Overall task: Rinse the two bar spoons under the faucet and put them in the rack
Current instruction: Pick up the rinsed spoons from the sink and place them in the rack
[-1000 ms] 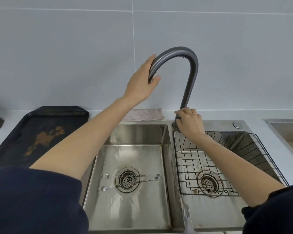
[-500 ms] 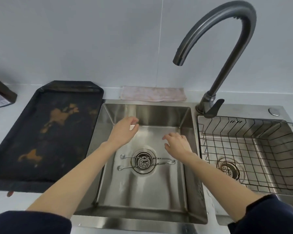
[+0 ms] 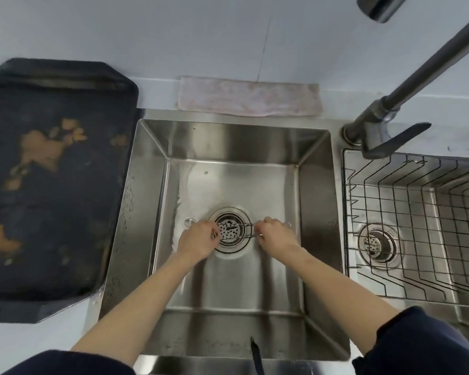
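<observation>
Two thin metal bar spoons [image 3: 244, 230] lie side by side across the drain strainer [image 3: 230, 230] in the left sink basin [image 3: 228, 282]. My left hand [image 3: 198, 239] pinches their left part, and one spoon bowl [image 3: 190, 221] pokes out beyond it. My right hand [image 3: 275, 236] pinches their right ends. The dark grey faucet [image 3: 428, 66] rises at the upper right, its spout tip [image 3: 379, 9] high above the basin with no water visible. A black wire rack [image 3: 417, 212] sits in the right basin and holds nothing.
A dark tray [image 3: 52, 185] with brown stains lies on the counter left of the sink. A pink cloth [image 3: 249, 100] lies folded behind the basin. The faucet's lever handle [image 3: 395, 142] points toward the rack.
Both hands dropped from above the basin onto the spoons at the drain and closed on them. The view has moved closer and lower over the sink.
</observation>
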`<state>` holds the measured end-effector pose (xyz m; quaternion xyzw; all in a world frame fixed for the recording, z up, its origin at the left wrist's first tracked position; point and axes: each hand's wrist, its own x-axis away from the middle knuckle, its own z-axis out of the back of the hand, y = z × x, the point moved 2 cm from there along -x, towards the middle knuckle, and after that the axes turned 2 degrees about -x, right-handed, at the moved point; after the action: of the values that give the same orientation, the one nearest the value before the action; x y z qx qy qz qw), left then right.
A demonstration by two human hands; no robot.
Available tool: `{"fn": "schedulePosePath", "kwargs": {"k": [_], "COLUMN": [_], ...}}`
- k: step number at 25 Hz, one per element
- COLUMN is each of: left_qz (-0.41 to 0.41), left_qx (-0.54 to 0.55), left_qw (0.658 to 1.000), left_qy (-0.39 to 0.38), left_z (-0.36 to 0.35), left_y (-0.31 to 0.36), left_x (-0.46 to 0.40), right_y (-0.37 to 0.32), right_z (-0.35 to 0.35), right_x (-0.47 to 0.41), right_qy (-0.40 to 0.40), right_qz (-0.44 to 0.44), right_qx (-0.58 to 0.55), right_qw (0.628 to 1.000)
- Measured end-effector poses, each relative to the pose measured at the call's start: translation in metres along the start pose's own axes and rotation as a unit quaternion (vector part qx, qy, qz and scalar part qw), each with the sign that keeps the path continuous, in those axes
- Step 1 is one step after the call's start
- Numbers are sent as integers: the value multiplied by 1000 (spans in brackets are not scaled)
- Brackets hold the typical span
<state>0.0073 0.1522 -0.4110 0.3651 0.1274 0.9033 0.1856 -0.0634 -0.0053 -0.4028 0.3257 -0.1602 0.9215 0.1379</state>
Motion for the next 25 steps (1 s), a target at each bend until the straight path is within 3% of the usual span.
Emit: {"fn": "schedulePosePath", "kwargs": {"k": [6,12,25], "left_qz": [14,-8,-40], "left_qx": [-73,-120,-111], "left_qw": [997,993,989], "left_qy": [-23,1,92], "left_z": [-25,-30,8], "left_y": [-16,-15,-2], "left_x": [-11,-13,31], "right_y": [0,0,-11], "right_z": [-22,-28,7], "right_x": [-18,-22,26], "right_qy": [0,24,106], "right_qz": [9,7,40], "right_qx": [1,-11,30], "right_qw": [1000,1000,993]}}
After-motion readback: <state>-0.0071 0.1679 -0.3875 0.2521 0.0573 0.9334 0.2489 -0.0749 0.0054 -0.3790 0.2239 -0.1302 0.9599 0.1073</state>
